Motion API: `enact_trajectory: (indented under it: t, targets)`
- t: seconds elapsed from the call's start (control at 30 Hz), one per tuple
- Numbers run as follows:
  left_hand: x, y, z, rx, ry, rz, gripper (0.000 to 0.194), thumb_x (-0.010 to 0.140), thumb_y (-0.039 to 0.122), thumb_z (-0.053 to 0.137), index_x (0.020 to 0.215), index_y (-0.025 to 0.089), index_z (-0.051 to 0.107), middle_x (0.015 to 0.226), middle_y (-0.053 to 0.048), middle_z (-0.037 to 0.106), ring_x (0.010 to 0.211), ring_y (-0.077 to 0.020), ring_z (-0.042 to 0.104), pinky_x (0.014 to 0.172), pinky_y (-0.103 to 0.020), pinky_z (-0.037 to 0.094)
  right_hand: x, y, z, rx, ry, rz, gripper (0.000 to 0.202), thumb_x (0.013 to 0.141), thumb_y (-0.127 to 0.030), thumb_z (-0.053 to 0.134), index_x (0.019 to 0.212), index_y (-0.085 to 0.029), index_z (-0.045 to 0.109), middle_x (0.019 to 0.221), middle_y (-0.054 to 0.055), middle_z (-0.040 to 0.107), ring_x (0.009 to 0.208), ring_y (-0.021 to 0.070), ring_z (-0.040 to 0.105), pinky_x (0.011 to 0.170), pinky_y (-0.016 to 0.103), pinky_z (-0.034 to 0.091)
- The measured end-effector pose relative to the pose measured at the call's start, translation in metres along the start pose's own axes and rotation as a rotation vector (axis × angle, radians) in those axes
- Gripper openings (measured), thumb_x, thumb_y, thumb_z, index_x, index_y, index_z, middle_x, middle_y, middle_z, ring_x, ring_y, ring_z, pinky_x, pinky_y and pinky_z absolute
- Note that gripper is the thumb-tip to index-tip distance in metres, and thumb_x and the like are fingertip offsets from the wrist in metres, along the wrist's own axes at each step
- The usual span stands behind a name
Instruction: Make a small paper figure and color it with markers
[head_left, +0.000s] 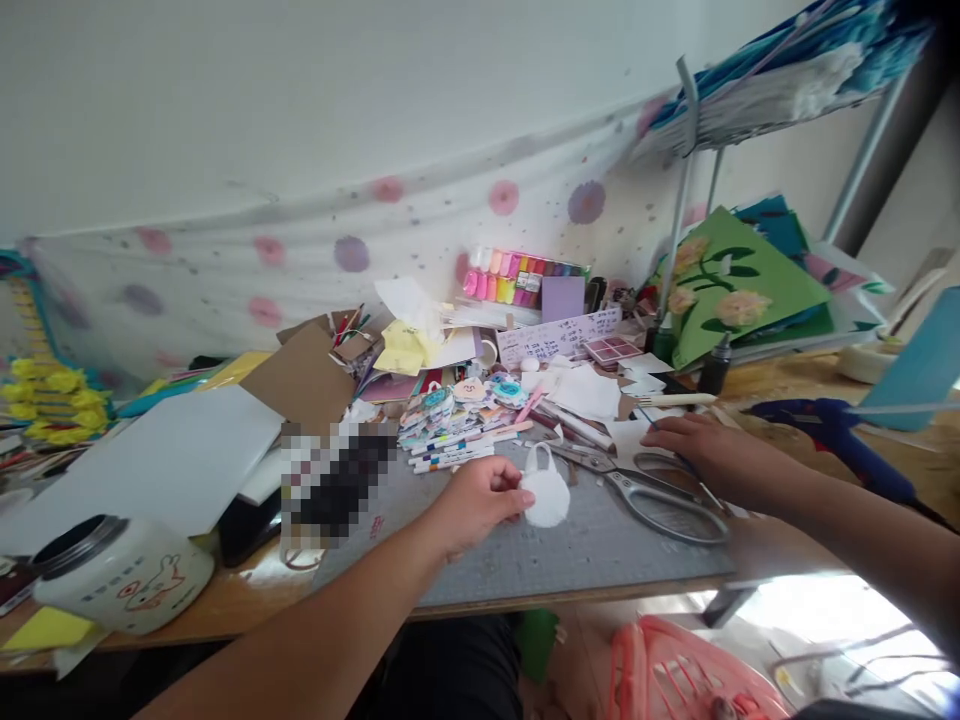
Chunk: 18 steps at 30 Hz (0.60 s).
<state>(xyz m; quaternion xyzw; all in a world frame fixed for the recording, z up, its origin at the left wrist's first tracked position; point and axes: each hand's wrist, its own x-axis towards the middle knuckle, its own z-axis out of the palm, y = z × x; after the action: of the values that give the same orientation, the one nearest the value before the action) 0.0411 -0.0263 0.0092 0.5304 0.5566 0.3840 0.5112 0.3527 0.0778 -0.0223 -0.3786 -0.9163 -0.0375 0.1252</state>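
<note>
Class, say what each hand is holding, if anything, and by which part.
The left hand pinches a white round cutout by its left edge, thumb in front. Whether the right hand grips the thin stick cannot be told.

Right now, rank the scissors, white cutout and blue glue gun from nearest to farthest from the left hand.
1. White cutout: held in the left hand.
2. Scissors: to its right, on the mat.
3. Blue glue gun: far right, past the right hand.
</note>
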Motion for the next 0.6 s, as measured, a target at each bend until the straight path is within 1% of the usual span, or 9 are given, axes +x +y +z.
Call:
enact_trajectory:
  t: [0.1, 0.2, 0.27, 0.33, 0.43, 0.53, 0.6]
  targets:
    - [0.011, -0.002, -0.001, 0.005, -0.036, 0.021, 0.021, 0.064, 0.028, 0.072, 0.071, 0.016, 0.057, 0.061, 0.002, 0.059, 0.057, -0.0132, 0.055, 0.060, -0.028, 0.044, -0.001, 0.003, 0.006, 0.046, 0.000, 0.045, 0.037, 0.089, -0.017, 0.045, 0.117, -0.023, 0.068, 0.122, 0.015, 0.066, 0.109, 0.0342, 0.061, 0.089, 0.047, 0.049]
    - [0.021, -0.006, -0.002, -0.008, -0.055, 0.061, 0.020, 0.066, 0.029, 0.071, 0.073, 0.016, 0.057, 0.065, 0.001, 0.059, 0.059, -0.0137, 0.054, 0.059, -0.028, 0.043, -0.003, -0.008, 0.004, 0.130, 0.041, 0.116, 0.039, 0.089, -0.020, 0.043, 0.121, -0.021, 0.066, 0.127, 0.016, 0.063, 0.113, 0.0344, 0.059, 0.095, 0.049, 0.046]
    - [0.027, -0.011, -0.001, -0.027, -0.045, 0.106, 0.019, 0.068, 0.029, 0.069, 0.074, 0.017, 0.056, 0.068, 0.001, 0.058, 0.061, -0.0133, 0.052, 0.059, -0.028, 0.042, -0.003, -0.023, 0.001, 0.287, 0.051, 0.181, 0.039, 0.090, -0.027, 0.043, 0.123, -0.022, 0.063, 0.129, 0.014, 0.061, 0.116, 0.0316, 0.058, 0.098, 0.046, 0.045]
    - [0.029, -0.017, -0.001, -0.047, -0.023, 0.159, 0.018, 0.069, 0.029, 0.068, 0.075, 0.017, 0.055, 0.070, 0.001, 0.056, 0.063, -0.0129, 0.051, 0.061, -0.027, 0.041, -0.001, -0.040, 0.000, 0.505, 0.013, 0.264, 0.040, 0.090, -0.041, 0.046, 0.122, -0.024, 0.062, 0.126, 0.011, 0.064, 0.113, 0.0286, 0.060, 0.093, 0.040, 0.050]
    - [0.029, -0.027, 0.000, -0.071, -0.013, 0.214, 0.019, 0.070, 0.029, 0.069, 0.076, 0.017, 0.055, 0.071, 0.001, 0.056, 0.066, -0.0133, 0.050, 0.063, -0.027, 0.039, 0.007, -0.066, 0.004, 0.726, -0.063, 0.359, 0.050, 0.083, -0.055, 0.053, 0.125, -0.028, 0.058, 0.121, 0.008, 0.067, 0.110, 0.0269, 0.063, 0.090, 0.036, 0.053]
    - [0.027, -0.031, 0.000, -0.089, -0.008, 0.250, 0.021, 0.071, 0.031, 0.070, 0.077, 0.017, 0.056, 0.070, 0.001, 0.056, 0.065, -0.0132, 0.049, 0.063, -0.027, 0.039, 0.018, -0.084, 0.013, 0.825, -0.097, 0.403, 0.058, 0.074, -0.059, 0.061, 0.124, -0.029, 0.059, 0.115, 0.008, 0.070, 0.104, 0.0273, 0.066, 0.087, 0.035, 0.055]
    - [0.027, -0.032, -0.001, -0.098, 0.001, 0.266, 0.021, 0.072, 0.031, 0.071, 0.077, 0.017, 0.056, 0.069, 0.002, 0.054, 0.065, -0.0128, 0.048, 0.063, -0.027, 0.038, 0.026, -0.093, 0.018, 0.847, -0.088, 0.439, 0.058, 0.070, -0.060, 0.064, 0.118, -0.027, 0.063, 0.107, 0.008, 0.072, 0.097, 0.0282, 0.068, 0.081, 0.035, 0.056]
